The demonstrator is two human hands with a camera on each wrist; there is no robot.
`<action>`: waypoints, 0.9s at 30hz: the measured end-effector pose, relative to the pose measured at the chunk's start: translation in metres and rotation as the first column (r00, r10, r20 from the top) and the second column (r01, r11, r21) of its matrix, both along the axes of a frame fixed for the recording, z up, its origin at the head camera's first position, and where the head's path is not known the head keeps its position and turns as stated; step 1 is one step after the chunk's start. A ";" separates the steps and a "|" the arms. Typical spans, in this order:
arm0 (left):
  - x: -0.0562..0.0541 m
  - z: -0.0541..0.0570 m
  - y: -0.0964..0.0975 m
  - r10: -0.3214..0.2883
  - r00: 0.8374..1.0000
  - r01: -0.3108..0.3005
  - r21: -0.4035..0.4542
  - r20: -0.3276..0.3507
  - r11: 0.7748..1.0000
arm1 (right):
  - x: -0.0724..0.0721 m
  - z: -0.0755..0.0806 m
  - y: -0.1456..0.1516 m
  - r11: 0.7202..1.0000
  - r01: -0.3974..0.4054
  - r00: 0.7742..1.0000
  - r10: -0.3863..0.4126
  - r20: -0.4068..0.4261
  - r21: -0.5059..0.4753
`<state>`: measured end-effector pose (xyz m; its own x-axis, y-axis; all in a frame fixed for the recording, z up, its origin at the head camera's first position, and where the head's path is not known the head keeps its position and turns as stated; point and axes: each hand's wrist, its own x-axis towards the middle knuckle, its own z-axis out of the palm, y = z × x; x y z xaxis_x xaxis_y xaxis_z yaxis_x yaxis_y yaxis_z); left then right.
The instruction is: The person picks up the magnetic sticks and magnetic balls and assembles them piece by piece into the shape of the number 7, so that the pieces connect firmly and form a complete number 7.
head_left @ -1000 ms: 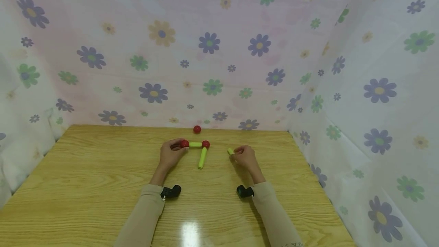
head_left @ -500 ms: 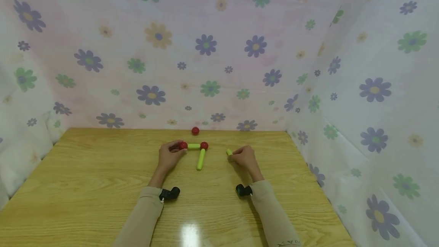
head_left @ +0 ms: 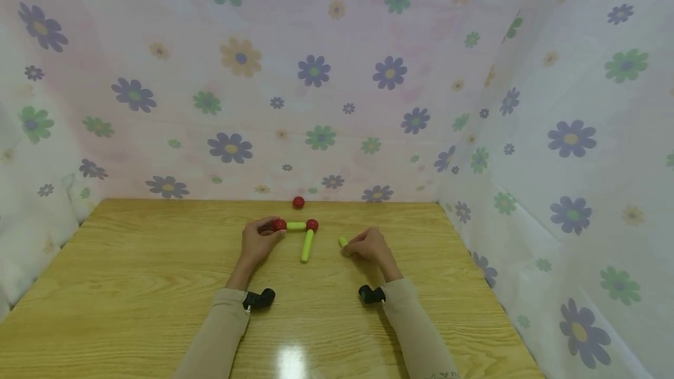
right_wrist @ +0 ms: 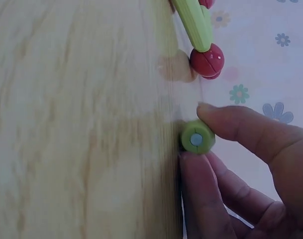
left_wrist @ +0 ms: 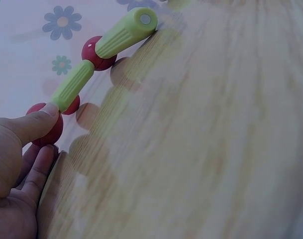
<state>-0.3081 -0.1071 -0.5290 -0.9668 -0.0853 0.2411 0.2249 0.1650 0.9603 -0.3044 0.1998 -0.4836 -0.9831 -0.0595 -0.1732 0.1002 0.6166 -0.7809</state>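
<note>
My left hand (head_left: 258, 242) pinches a red ball (head_left: 279, 225) between thumb and fingers. A short yellow-green magnetic rod (head_left: 296, 226) joins that ball to a second red ball (head_left: 312, 225). From the second ball, a longer yellow-green rod (head_left: 307, 247) extends toward me, with a metal disc in its free end in the left wrist view. To the right of this joined piece, my right hand (head_left: 370, 245) pinches a separate yellow-green rod (head_left: 343, 241). Seen end-on in the right wrist view, that rod (right_wrist: 198, 137) lies close to the tabletop, partly hidden by fingers in the head view.
A loose red ball (head_left: 298, 203) sits at the table's back edge, behind the joined piece. The wooden table (head_left: 158, 285) meets a flower-patterned cloth (head_left: 326, 104) at the back and sides. Each wrist wears a small black camera.
My right hand has moved slightly left and toward me with its rod. The left hand stays on its ball, and the joined piece keeps its shape. The head view has shifted a little.
</note>
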 end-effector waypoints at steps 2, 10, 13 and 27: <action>0.000 0.000 0.000 -0.001 1.000 0.001 0.002 -0.004 1.000 | 0.001 0.000 0.000 1.000 -0.027 0.999 0.027 0.028 0.007; 0.002 -0.003 0.000 -0.012 1.000 0.012 -0.003 0.014 1.000 | 0.008 -0.001 -0.006 0.995 -0.100 0.987 0.100 0.129 -0.009; 0.002 -0.002 -0.001 -0.014 1.000 0.014 -0.007 0.009 1.000 | 0.011 0.000 -0.010 0.990 -0.136 0.984 0.131 0.124 0.027; 0.001 -0.001 -0.002 -0.005 1.000 0.005 0.008 -0.020 1.000 | 0.020 -0.007 -0.037 0.924 -0.324 0.886 0.372 0.276 -0.204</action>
